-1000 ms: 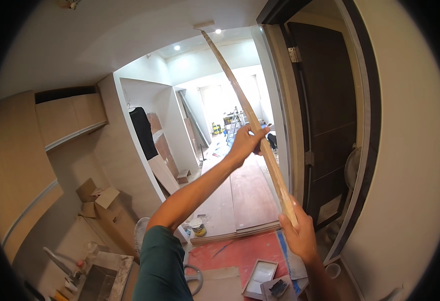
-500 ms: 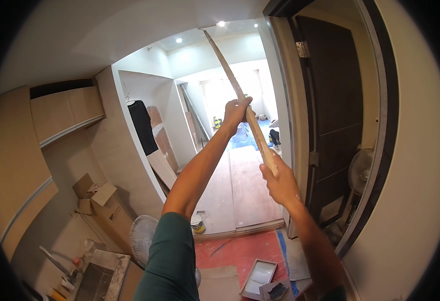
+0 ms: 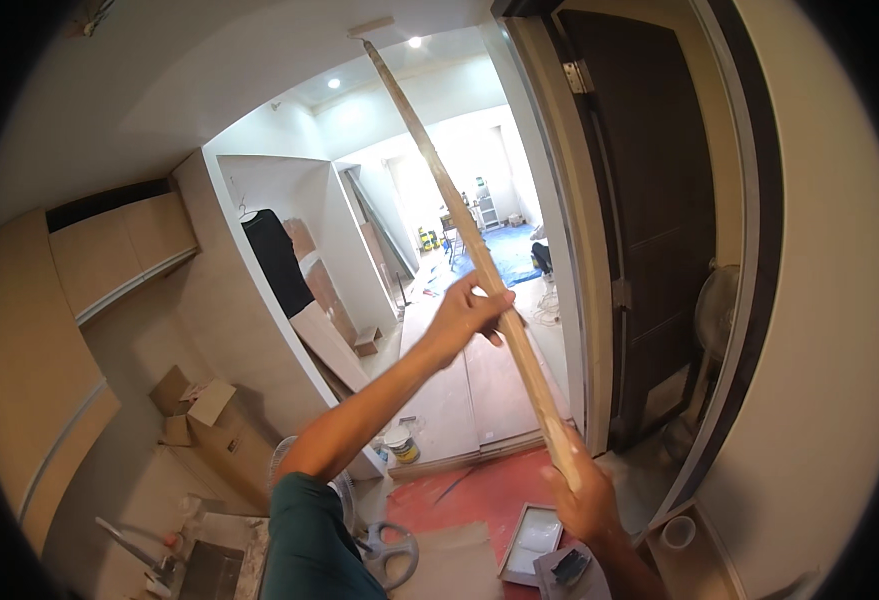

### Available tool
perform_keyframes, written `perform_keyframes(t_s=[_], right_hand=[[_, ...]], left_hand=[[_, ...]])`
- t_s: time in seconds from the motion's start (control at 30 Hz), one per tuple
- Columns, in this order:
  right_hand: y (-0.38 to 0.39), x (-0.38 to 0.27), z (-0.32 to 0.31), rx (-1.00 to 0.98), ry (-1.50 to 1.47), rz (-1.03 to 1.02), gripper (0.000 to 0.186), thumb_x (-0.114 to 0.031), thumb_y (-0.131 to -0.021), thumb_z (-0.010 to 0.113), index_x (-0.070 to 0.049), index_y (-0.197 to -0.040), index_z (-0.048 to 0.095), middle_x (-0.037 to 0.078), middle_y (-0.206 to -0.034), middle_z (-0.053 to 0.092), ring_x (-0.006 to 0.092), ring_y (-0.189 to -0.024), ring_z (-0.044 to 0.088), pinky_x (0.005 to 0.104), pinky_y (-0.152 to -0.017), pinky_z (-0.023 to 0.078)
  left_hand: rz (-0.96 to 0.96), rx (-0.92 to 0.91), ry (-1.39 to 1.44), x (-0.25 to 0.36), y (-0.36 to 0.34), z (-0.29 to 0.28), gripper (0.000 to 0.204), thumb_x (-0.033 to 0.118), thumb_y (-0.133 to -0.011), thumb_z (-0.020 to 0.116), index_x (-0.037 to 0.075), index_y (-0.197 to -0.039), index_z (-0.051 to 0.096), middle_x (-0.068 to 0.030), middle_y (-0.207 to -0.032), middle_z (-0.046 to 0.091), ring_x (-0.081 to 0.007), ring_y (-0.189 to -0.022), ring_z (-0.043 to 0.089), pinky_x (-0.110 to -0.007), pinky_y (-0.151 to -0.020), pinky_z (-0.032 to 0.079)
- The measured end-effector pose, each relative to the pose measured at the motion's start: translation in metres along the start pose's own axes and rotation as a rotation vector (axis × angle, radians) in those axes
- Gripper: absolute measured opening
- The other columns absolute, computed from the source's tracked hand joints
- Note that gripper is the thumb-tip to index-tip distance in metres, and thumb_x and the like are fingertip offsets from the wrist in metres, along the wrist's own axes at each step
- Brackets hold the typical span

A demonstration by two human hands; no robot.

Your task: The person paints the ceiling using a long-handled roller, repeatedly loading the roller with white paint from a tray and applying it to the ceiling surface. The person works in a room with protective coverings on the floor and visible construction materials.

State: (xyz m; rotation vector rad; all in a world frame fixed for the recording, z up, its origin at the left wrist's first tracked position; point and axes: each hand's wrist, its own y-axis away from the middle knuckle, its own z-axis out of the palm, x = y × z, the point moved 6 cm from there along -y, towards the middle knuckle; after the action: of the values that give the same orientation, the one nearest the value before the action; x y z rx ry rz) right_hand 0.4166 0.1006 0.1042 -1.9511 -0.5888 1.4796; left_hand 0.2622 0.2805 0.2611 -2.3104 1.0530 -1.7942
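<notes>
Both my hands are closed around a long wooden pole (image 3: 525,372) that slants up and away to the left. My left hand (image 3: 467,318) grips it around the middle of its visible length, thumb across the front. Lower down, my right hand (image 3: 587,495) wraps its bottom end. A pale paint roller (image 3: 375,27) sits at the far tip, against or very close to the white ceiling (image 3: 209,60). Below my right hand, a paint tray (image 3: 531,548) with white in it lies on the floor.
A dark door (image 3: 659,230) stands open at the right. Wooden cabinets (image 3: 124,250), a cardboard box (image 3: 214,425) and a sink (image 3: 209,572) line the left. A paint bucket (image 3: 401,445) and a standing fan (image 3: 389,553) are on the floor. A black garment (image 3: 271,262) hangs by the opening.
Both hands have come down and nearer with the pole, and the roller has shifted left along the ceiling. The view has turned slightly, showing more of the floor at the lower right.
</notes>
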Motion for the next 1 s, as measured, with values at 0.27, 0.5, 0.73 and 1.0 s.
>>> perform_keyframes(t_s=[0.27,0.5,0.73,1.0], right_hand=[[0.113,0.003,-0.055,-0.067,0.218,0.153,0.056,-0.024,-0.095,0.061,-0.003,-0.143,0.040,0.027,-0.105,0.065,0.0424,-0.088,0.066,0.0418,-0.074,0.053],[0.198,-0.002,-0.079,-0.079,0.262,0.272,0.052,-0.032,-0.096,0.061,-0.002,-0.137,0.050,0.025,-0.104,0.067,0.0389,-0.088,0.068,0.0465,-0.069,0.051],[0.281,0.065,-0.067,0.028,0.022,0.683,0.038,-0.027,-0.101,0.052,0.001,-0.128,0.055,0.016,-0.085,0.065,0.0276,-0.077,0.063,0.0426,-0.066,0.048],[0.233,0.015,-0.025,-0.003,-0.052,0.372,0.033,-0.037,-0.103,0.048,-0.006,-0.105,0.057,0.002,-0.075,0.050,0.0148,-0.067,0.048,0.0319,-0.058,0.041]], left_hand=[[-0.022,-0.145,0.132,0.023,0.074,0.095,0.057,0.019,-0.091,0.075,-0.002,-0.132,0.042,-0.0101,-0.081,0.071,-0.0127,-0.068,0.068,-0.025,-0.054,0.053],[-0.088,-0.264,0.173,0.040,0.137,0.148,0.065,0.017,-0.093,0.072,-0.001,-0.141,0.032,-0.0070,-0.078,0.069,-0.0111,-0.068,0.067,-0.024,-0.063,0.052],[-0.077,-0.258,0.457,0.010,0.181,0.177,0.063,0.009,-0.103,0.051,0.004,-0.153,0.013,-0.0187,-0.140,0.049,-0.0223,-0.122,0.059,-0.033,-0.089,0.053],[0.046,0.001,0.259,0.034,0.186,0.142,0.079,0.009,-0.102,0.055,0.006,-0.159,0.000,-0.0150,-0.144,0.040,-0.0185,-0.104,0.063,-0.031,-0.082,0.055]])
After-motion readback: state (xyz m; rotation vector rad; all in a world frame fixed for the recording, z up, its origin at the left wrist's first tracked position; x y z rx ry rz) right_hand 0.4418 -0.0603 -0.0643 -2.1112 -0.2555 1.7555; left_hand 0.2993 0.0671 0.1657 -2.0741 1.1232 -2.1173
